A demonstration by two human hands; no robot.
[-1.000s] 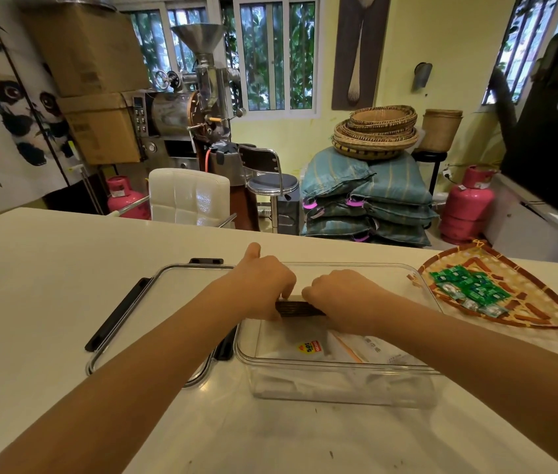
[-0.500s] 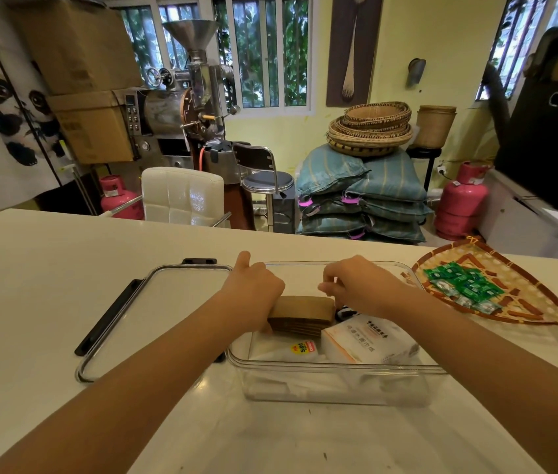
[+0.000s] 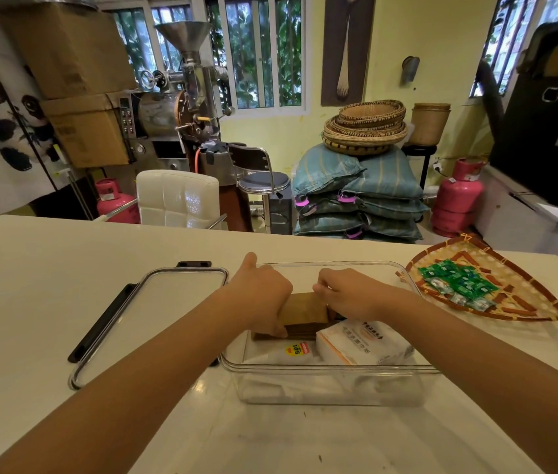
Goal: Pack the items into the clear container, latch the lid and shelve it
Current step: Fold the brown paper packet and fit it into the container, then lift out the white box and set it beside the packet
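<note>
The clear container (image 3: 332, 384) stands open on the white counter in front of me. Inside it lie a white tissue pack (image 3: 363, 342) at the right and a flat white packet with a yellow label (image 3: 296, 350). My left hand (image 3: 263, 295) and my right hand (image 3: 346, 292) both grip a stack of brown paper sleeves (image 3: 305, 313) inside the container's far half. The clear lid with black latches (image 3: 154, 313) lies flat on the counter left of the container.
A woven fan-shaped tray (image 3: 496, 289) with several green sachets (image 3: 458, 282) sits at the right on the counter (image 3: 31, 302). Beyond the counter's far edge stand a white chair (image 3: 178, 200), a stool and stacked sacks.
The brown stack has tilted up and become more visible between my hands. The white tissue pack now shows at the container's right, uncovered by my right forearm.
</note>
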